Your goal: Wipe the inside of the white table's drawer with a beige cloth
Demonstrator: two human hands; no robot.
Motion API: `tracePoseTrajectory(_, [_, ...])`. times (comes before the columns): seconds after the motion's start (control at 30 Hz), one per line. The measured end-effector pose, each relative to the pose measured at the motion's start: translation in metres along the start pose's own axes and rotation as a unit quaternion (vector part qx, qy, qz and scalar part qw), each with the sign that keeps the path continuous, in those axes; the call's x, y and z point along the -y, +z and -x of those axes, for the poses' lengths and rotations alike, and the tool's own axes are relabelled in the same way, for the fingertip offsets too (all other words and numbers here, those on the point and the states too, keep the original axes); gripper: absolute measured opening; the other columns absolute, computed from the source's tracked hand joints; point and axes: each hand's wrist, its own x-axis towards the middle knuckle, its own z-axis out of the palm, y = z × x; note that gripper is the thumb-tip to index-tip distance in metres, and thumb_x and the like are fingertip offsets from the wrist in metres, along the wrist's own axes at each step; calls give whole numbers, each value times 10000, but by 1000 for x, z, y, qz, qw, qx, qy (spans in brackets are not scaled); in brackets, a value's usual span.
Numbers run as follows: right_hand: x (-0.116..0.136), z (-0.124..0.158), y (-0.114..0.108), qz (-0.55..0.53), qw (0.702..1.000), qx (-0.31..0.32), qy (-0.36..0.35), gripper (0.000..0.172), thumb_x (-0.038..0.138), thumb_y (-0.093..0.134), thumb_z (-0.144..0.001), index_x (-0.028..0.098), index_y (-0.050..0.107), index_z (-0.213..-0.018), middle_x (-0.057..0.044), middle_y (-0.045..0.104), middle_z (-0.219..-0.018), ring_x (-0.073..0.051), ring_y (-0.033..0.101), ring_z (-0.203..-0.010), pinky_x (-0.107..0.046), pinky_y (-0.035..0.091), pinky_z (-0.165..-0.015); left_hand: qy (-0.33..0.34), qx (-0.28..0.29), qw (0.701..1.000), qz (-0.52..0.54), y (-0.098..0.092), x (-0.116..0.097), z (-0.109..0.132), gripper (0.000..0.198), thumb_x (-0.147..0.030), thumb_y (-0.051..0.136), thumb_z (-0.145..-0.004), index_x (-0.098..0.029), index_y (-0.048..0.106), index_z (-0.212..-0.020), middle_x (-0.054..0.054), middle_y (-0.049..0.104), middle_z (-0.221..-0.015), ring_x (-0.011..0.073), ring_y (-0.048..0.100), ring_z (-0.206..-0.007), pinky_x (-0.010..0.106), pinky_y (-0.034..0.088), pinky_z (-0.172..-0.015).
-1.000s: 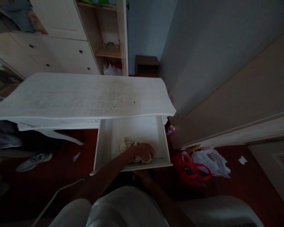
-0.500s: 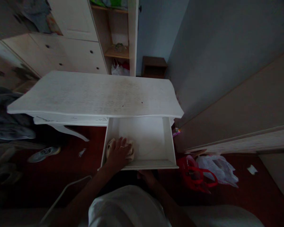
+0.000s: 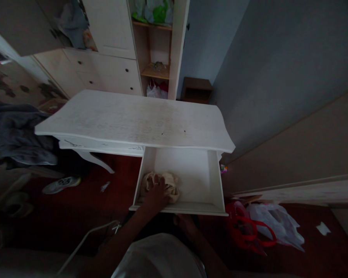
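beige cloth point(image 3: 167, 181) is seen crumpled in the open drawer point(image 3: 217, 181), toward its 8 o'clock corner | left hand point(image 3: 156, 194) is pressed on it, fingers loosely bent, grip cannot be told | right hand point(image 3: 186, 224) is seen at the drawer's 6 o'clock, its state lost in shadow

Cloth point(image 3: 165, 181) in drawer point(image 3: 200, 181) under desk point(image 3: 133, 119), bags point(image 3: 263, 227) right

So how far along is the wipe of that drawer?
Done: the drawer stands open, with only the cloth inside. In hand: the left hand holds the crumpled cloth down near the front left corner, and the right hand sits below the drawer front. Probably left: the bare right half.
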Motion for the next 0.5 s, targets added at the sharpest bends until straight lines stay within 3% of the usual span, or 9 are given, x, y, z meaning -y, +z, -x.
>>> tracePoseTrajectory(0.23, [-8,-1,-3,15,1000,-9,-2,497,683,688,-692,196,605,-639,4,554,-560,-140,482,-548,-291,380,-575,43,-19,999,15,1,-13,-28,726,-416,692,-770,-233,444,-1427,196,358,-1528,504,217,-1408,738,305,-989])
tracePoseTrajectory(0.5, [-5,0,6,-29,999,-1,-34,439,644,695,-721,210,632,-704,25,540,-542,-133,470,-511,-282,380,-554,78,-84,993,0,-12,-10,-75,506,-367,660,-758,-153,601,-1212,211,595,-1251,473,354,-1304,728,264,-993])
